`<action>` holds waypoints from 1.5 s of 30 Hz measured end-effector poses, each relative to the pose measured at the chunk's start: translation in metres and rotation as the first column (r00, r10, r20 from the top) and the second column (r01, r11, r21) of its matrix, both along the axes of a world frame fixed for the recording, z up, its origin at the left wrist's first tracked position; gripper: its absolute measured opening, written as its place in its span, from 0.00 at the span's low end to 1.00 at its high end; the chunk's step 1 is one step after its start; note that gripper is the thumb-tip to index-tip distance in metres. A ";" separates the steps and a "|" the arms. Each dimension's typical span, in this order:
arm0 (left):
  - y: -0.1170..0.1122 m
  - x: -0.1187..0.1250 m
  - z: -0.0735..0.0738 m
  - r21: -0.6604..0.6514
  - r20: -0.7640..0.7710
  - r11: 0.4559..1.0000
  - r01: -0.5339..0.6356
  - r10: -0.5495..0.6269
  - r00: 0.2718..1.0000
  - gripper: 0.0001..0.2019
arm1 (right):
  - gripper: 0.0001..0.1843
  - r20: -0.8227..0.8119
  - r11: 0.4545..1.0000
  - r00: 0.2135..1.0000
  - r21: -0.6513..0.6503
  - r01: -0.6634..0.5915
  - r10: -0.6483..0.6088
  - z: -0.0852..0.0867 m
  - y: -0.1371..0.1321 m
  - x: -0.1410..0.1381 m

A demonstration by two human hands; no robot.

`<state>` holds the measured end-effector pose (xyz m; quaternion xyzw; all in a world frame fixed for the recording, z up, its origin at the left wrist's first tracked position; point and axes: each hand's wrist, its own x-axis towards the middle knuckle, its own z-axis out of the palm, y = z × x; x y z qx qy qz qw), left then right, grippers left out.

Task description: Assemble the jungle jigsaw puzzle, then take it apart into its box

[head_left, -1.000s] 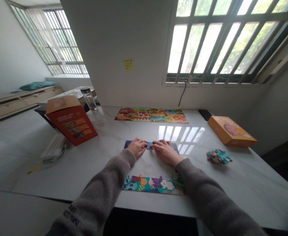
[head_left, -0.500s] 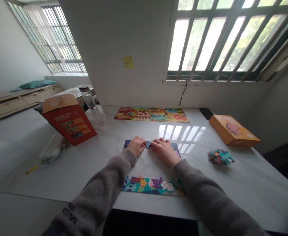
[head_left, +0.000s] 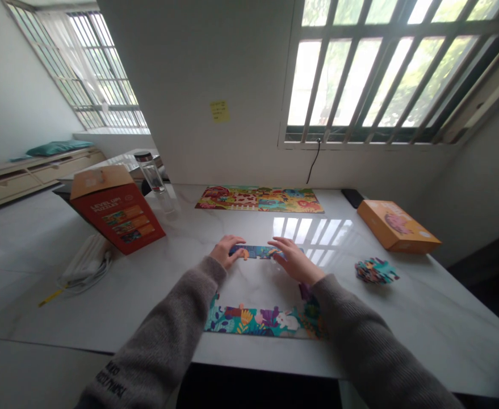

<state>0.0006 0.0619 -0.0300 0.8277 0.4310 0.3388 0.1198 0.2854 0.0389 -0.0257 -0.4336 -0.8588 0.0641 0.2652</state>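
A dark blue upper strip of joined jigsaw pieces (head_left: 256, 251) lies on the white table, with knobs and gaps along its near edge. At its left end my left hand (head_left: 225, 250) rests open, thumb and fingers spread around the corner. My right hand (head_left: 292, 260) is open over the strip's right part, fingers apart; whether they touch it I cannot tell. Nearer to me runs a colourful lower strip of puzzle pieces (head_left: 249, 322) with plants and a white rabbit. My right hand and sleeve hide most of the pieces on the right side.
A pile of loose puzzle pieces (head_left: 377, 271) sits to the right, before an orange box (head_left: 396, 226) and a dark phone-like object (head_left: 352, 198). Assembled puzzles (head_left: 260, 199) lie by the wall. On the left are a red box (head_left: 119, 213), a glass bottle (head_left: 151, 173) and a power strip (head_left: 85, 261).
Both hands have loosened and moved apart, uncovering more of the upper strip. My left hand has shifted left, and my right fingers have lifted and spread. The view has shifted slightly.
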 end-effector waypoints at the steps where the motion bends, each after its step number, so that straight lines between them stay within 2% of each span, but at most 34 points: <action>1: 0.001 -0.011 0.004 0.000 0.045 0.997 -0.074 0.074 0.996 0.13 | 0.20 -0.070 1.000 0.997 0.000 0.018 -0.018 0.001 0.001 0.010; 3: 0.003 -0.034 0.007 -0.049 0.098 0.976 -0.213 0.217 0.971 0.13 | 0.20 -0.160 0.997 0.984 0.007 0.081 -0.079 0.001 0.002 0.031; 5: 0.006 -0.054 0.004 -0.114 0.073 0.951 -0.286 0.295 0.953 0.13 | 0.20 -0.196 0.990 0.971 0.015 0.141 -0.135 -0.005 0.001 0.048; 9: 0.012 -0.072 -0.015 -0.115 -0.030 0.951 -0.288 0.286 0.958 0.14 | 0.22 -0.168 0.991 0.976 -0.023 0.133 -0.135 -0.022 -0.001 0.068; 13: 0.015 -0.074 -0.027 -0.087 -0.084 0.966 -0.243 0.236 0.968 0.15 | 0.23 -0.095 0.990 0.985 -0.031 0.139 -0.142 -0.032 -0.004 0.071; 19: 0.013 -0.075 -0.030 -0.030 -0.177 0.963 -0.269 0.260 0.949 0.16 | 0.20 0.028 0.989 0.989 0.044 0.143 -0.145 -0.032 -0.009 0.067; 24: 0.008 -0.072 -0.032 0.005 -0.192 0.955 -0.295 0.291 0.937 0.15 | 0.21 0.012 0.984 0.984 0.038 0.176 -0.177 -0.032 -0.012 0.066; 27: 0.000 -0.075 -0.034 0.008 -0.191 0.958 -0.288 0.284 0.940 0.15 | 0.23 0.016 0.971 0.971 0.029 0.236 -0.237 -0.033 -0.022 0.063; 31: -0.017 -0.076 -0.038 0.010 -0.247 0.967 -0.255 0.250 0.936 0.21 | 0.28 0.143 0.961 0.950 0.031 0.276 -0.278 -0.036 -0.040 0.057; 34: -0.028 -0.072 -0.040 0.020 -0.303 0.965 -0.263 0.256 0.918 0.22 | 0.27 0.208 0.955 0.932 0.042 0.295 -0.297 -0.037 -0.048 0.054; 40: -0.035 -0.061 -0.036 0.038 -0.377 0.951 -0.305 0.296 0.877 0.21 | 0.27 0.208 0.956 0.934 0.055 0.287 -0.292 -0.036 -0.047 0.054; 45: -0.031 -0.066 -0.035 0.028 -0.312 0.957 -0.290 0.284 0.907 0.20 | 0.26 0.160 0.960 0.946 0.054 0.276 -0.281 -0.034 -0.047 0.053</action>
